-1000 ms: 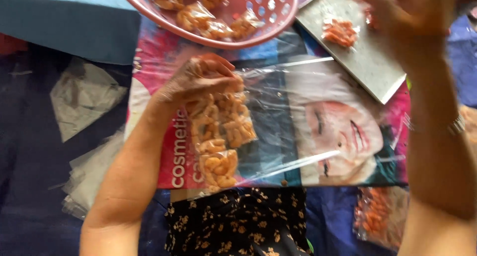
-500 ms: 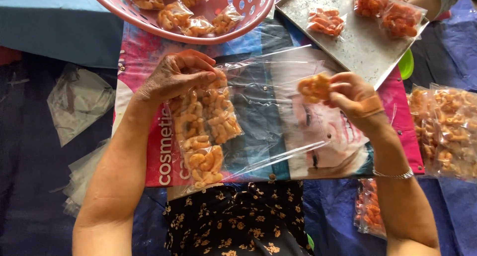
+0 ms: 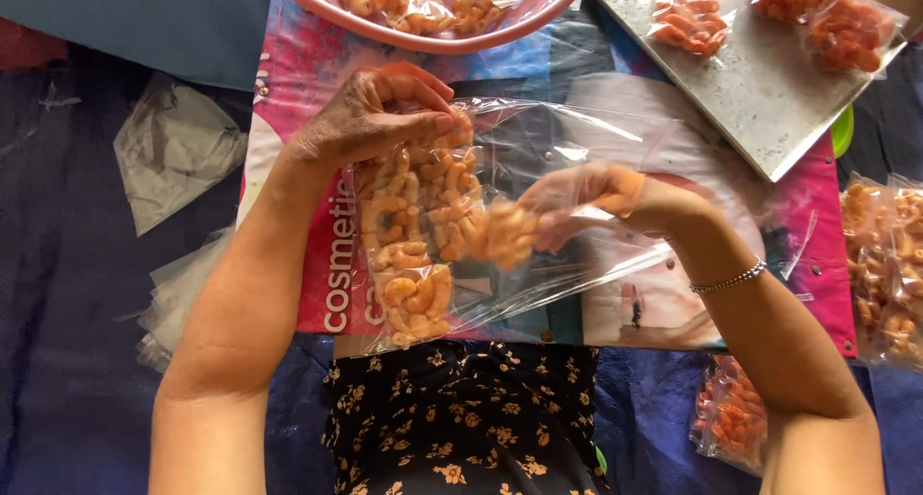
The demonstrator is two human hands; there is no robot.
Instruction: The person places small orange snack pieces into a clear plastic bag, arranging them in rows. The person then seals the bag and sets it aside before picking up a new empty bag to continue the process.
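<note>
Left hand [image 3: 370, 120] is pinching one large clear plastic bag [image 3: 500, 216]; right hand [image 3: 601, 202] inside is gripping one small orange snack packet [image 3: 508, 234]; three packets are lying in the pink plastic basket [image 3: 519, 24] far off.

A large clear plastic bag [image 3: 538, 216] lies across the centre, its left end packed with small packets of pale orange curled snacks [image 3: 415, 235]. The left hand [image 3: 370, 115] presses on that end; the right hand [image 3: 615, 199] is inside the bag with one small packet [image 3: 508, 234]. Beneath lies a glossy printed poster [image 3: 308, 82], pink and blue, with white lettering along its left side. More small snack packets [image 3: 423, 10] fill a pink basket at top. Packets of darker orange snacks [image 3: 687, 24] rest on a grey board at upper right. Further filled bags [image 3: 885, 264] sit at the right edge, and one [image 3: 731, 413] at lower right. Empty clear bags [image 3: 173, 149] lie at left.
</note>
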